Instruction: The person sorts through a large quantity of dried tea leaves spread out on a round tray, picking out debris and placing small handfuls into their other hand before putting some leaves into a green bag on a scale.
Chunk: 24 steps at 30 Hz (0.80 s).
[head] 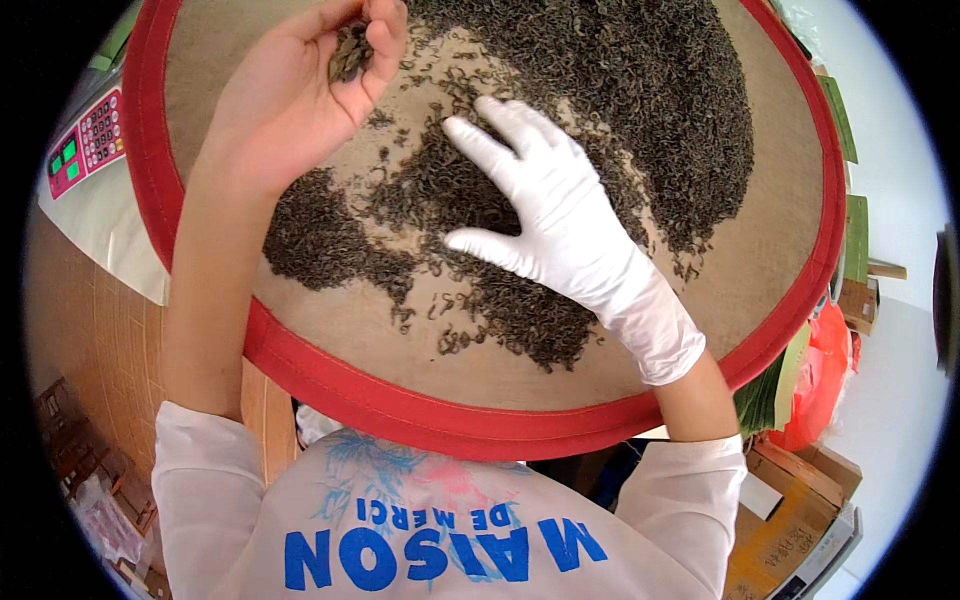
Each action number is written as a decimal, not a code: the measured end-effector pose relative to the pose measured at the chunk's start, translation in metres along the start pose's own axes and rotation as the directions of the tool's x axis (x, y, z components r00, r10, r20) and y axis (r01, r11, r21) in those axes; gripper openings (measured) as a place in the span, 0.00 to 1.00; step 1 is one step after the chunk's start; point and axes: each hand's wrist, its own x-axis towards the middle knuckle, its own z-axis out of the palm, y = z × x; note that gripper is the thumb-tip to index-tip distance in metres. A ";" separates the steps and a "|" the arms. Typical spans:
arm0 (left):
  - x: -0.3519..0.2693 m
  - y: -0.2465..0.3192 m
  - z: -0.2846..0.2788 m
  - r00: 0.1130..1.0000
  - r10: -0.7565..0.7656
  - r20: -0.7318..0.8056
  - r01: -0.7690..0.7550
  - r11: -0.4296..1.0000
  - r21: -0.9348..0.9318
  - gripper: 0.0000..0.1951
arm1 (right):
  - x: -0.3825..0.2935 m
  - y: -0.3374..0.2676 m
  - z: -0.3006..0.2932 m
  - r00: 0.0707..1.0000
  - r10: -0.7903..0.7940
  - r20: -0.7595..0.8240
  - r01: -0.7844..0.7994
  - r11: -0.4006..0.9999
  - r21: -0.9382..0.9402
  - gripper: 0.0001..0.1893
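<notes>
Dark, curled dried leaves that look like tea (pixel 645 97) are spread over a round, flat tray (pixel 780 247) with a red cloth rim. The largest heap lies at the far right, with a smaller pile (pixel 315 232) at the left. My bare left hand (pixel 307 97) is turned palm up above the tray's far left, fingers curled around some paler leaf pieces (pixel 351 52). My right hand (pixel 547 187), in a white glove, is spread palm down over the middle pile, fingers apart. Whether its fingertips touch the leaves I cannot tell.
A pink-faced digital scale (pixel 86 142) with a keypad stands left of the tray. Cardboard boxes (pixel 787 525) and a red plastic bag (pixel 814 382) are at the right, beside a white wall. Wooden flooring (pixel 97 300) shows at the left.
</notes>
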 end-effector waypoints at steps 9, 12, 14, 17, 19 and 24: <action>-0.002 0.000 -0.004 1.000 0.000 0.015 -0.001 1.000 0.010 0.10 | 0.020 -0.021 0.035 0.982 -0.172 0.083 0.183 0.969 -0.164 0.28; -0.004 -0.001 -0.004 0.998 0.059 -0.026 -0.057 0.995 0.083 0.10 | 0.016 -0.024 0.040 0.965 -0.262 -0.004 0.249 0.920 -0.302 0.14; -0.003 -0.004 -0.005 0.994 0.100 -0.053 -0.091 0.984 0.152 0.10 | 0.016 -0.016 0.038 0.988 -0.150 -0.020 0.144 0.970 -0.197 0.10; -0.001 -0.006 -0.007 0.990 0.116 -0.074 -0.099 0.974 0.203 0.09 | 0.014 0.000 0.020 0.976 0.129 -0.172 -0.066 0.941 0.332 0.05; 0.001 -0.009 -0.008 0.991 0.106 -0.084 -0.089 0.978 0.186 0.09 | 0.009 0.005 -0.009 0.919 0.389 -0.059 -0.296 0.783 0.547 0.08; 0.001 -0.013 -0.009 0.983 0.130 -0.131 -0.093 0.963 0.253 0.09 | -0.010 0.022 -0.061 0.822 0.494 0.282 -0.455 0.274 0.847 0.08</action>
